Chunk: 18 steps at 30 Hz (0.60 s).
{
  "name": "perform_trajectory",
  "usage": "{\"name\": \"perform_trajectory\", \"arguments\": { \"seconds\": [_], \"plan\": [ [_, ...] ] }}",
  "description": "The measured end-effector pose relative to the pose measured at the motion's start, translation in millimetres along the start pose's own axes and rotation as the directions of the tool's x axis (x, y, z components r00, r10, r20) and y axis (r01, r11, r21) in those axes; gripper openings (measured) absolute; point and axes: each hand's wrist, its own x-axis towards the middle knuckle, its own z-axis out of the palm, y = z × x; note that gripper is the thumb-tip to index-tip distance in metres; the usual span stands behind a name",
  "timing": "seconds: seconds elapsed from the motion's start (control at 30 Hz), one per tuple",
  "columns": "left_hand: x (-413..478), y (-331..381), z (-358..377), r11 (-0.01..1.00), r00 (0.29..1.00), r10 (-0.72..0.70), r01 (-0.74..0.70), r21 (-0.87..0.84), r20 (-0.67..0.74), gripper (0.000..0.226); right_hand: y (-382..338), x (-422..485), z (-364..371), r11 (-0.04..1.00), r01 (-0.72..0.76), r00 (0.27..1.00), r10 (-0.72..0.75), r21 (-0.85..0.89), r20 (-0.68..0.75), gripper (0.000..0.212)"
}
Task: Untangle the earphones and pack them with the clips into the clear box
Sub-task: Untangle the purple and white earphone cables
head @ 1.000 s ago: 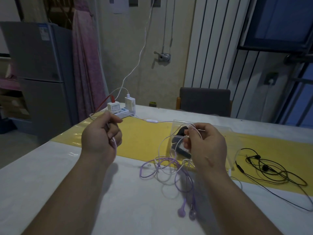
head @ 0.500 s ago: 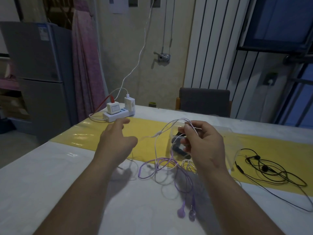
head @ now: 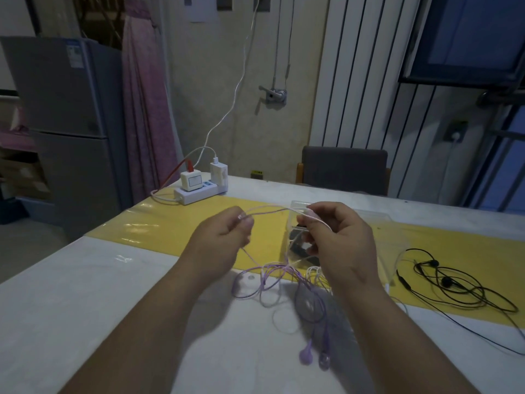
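A white worktop (head: 85,294) filled the lower part of the view, with a glossy yellow runner (head: 176,226) laid across it. Beyond its far left corner stood a grey refrigerator (head: 65,109) beside a pink curtain (head: 145,109), and a dark chair (head: 343,169) was drawn up at the far edge.

The clear box (head: 395,240) stood on the runner just behind the right hand (head: 341,245). Something dark lay inside it, too hidden to name. Both forearms reached in from the near edge. The left hand (head: 218,245) was raised above the runner, its grip pinching a pale strand of the purple earphones (head: 306,305) between thumb and fingertips. The right hand's grip pinched the same strand, which ran nearly level between the two hands.

From the hands the cable dropped into a loose tangle of loops lying across the runner's near edge and the white surface, mixed with some whiter cable. The two purple earbuds (head: 306,356) lay side by side nearer the person. The black earphones (head: 454,282) sat in a loose coil on the runner, well to the right of the box. A white power strip (head: 199,193) carrying two chargers rested at the far left corner.
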Motion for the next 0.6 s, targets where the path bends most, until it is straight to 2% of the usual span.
{"name": "perform_trajectory", "arguments": {
  "seconds": [0.13,0.23,0.3,0.37,0.43,0.5,0.6],
  "plan": [
    [-0.9,3.9,-0.3,0.998,0.985,-0.048,0.041,-0.048,-0.165,0.03,-1.2,0.6,-5.4,0.993,0.048,0.996,-0.055,-0.111,-0.065,0.008],
    [0.6,2.8,-2.5,0.996,0.968,-0.072,0.057,-0.071,-0.24,0.028,2.2,2.4,-8.4,0.955,0.07,0.99,-0.102,-0.288,-0.097,0.008],
    [2.5,-0.4,-4.9,0.993,0.958,-0.085,0.059,-0.102,-0.275,0.028,4.8,4.0,-10.1,0.907,0.059,0.984,-0.124,-0.417,-0.131,0.009],
    [3.2,-1.9,-4.7,0.991,0.958,-0.086,0.053,-0.125,-0.274,0.027,4.4,4.6,-10.6,0.89,0.036,0.986,-0.107,-0.454,-0.132,0.022],
    [2.8,-3.3,-2.4,0.989,0.96,-0.086,0.05,-0.14,-0.265,0.025,1.3,4.6,-9.8,0.933,-0.031,0.993,-0.01,-0.358,-0.114,0.033],
    [3.0,-3.5,-1.1,0.989,0.961,-0.082,0.047,-0.14,-0.263,0.022,-1.5,4.8,-6.5,0.984,-0.149,0.988,0.145,-0.093,-0.05,0.036],
    [4.5,-3.4,-0.9,0.98,0.966,-0.102,0.056,-0.193,-0.238,0.021,-3.3,5.8,-1.9,0.955,-0.24,0.971,0.237,0.175,0.037,0.031]
  ]
}}
